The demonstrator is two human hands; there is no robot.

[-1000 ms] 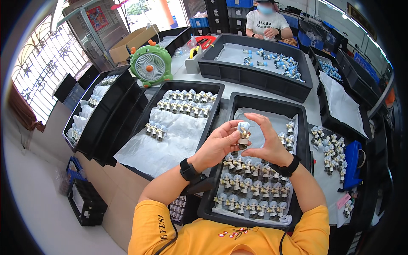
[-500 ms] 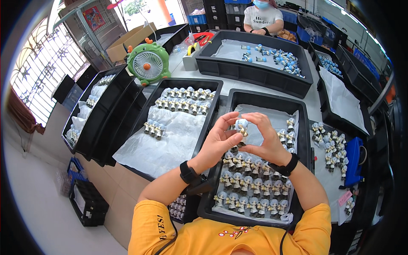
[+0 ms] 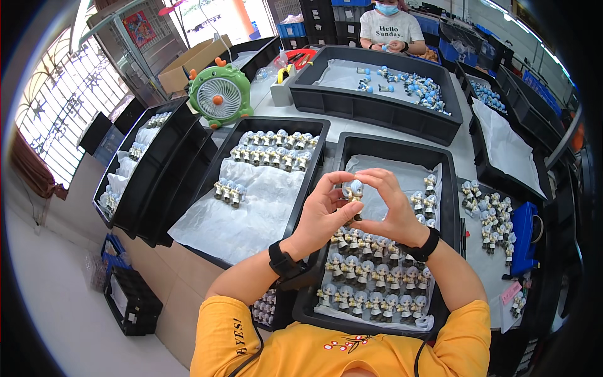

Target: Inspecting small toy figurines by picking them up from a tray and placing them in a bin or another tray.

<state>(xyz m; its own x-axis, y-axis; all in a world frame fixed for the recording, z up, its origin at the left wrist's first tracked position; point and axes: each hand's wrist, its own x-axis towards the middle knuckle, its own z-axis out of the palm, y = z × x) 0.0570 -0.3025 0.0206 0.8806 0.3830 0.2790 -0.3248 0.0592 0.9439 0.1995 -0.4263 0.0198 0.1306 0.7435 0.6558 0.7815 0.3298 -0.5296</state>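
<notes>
A small figurine (image 3: 354, 194) with pale blue-grey hair and a white and gold outfit stands upright between my hands, above the right-hand black tray (image 3: 448, 207). My left hand (image 3: 322, 212) pinches its body between thumb and fingers. My right hand (image 3: 402, 212) curves round the other side, with fingertips at the head and thumb near the feet. Below my hands, rows of similar figurines (image 3: 365, 271) lie on the tray's white liner. More figurines (image 3: 429, 204) line its right side.
On the left, another black tray (image 3: 251, 122) holds rows of figurines. A green fan (image 3: 220, 93) stands behind it. Blue-haired pieces lie in the far black bin (image 3: 377, 113), with a masked co-worker (image 3: 392, 31) beyond. Loose figurines (image 3: 493, 220) and a blue holder (image 3: 522, 239) are at right.
The figurine has turned and shifted slightly left and down within my hands. Across the table, the co-worker's hands have come up and hold a small blue piece.
</notes>
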